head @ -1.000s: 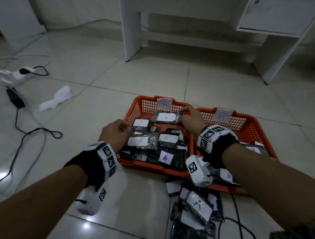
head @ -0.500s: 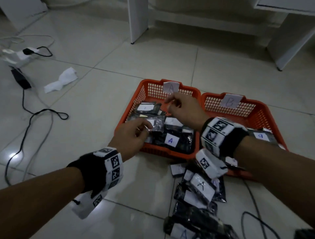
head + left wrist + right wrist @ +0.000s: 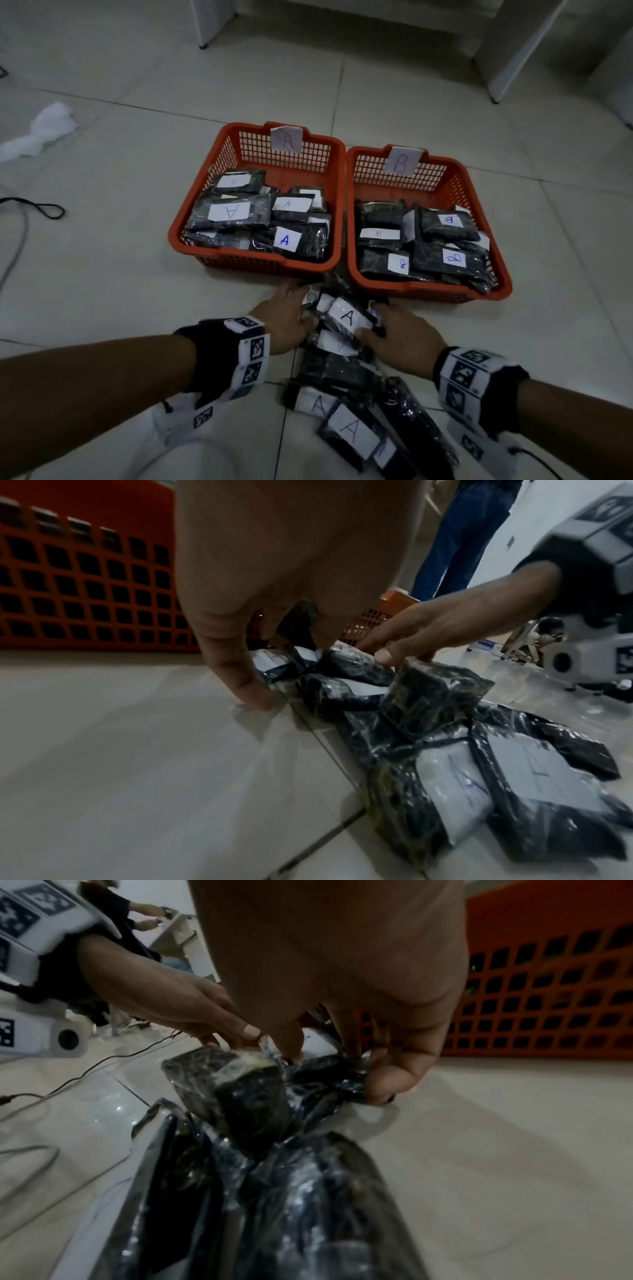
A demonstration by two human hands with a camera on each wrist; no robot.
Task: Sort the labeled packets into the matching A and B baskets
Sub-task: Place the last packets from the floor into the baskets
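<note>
- Plainly, both hands are at the far end of the packet pile (image 3: 356, 387) on the floor, just near of basket A (image 3: 212, 219) and basket B (image 3: 493, 240).
- Left hand (image 3: 286, 322): fingertips down at the packets' left edge, its grip unclear.
- Right hand (image 3: 400, 337): its grip pinches crinkled wrapping beside the A-labeled packet (image 3: 347, 317).
- Risk: slick overlapping film could drag a neighbour along, or a half-hidden label be misread.
- Only the head view shows labels; the wrist views show finger contact.

Beyond your work area: crumpled white cloth (image 3: 41, 132) on the tiled floor (image 3: 113, 274) at far left, black cable (image 3: 41, 209) looped nearer, white furniture legs (image 3: 507, 54) behind.
</note>
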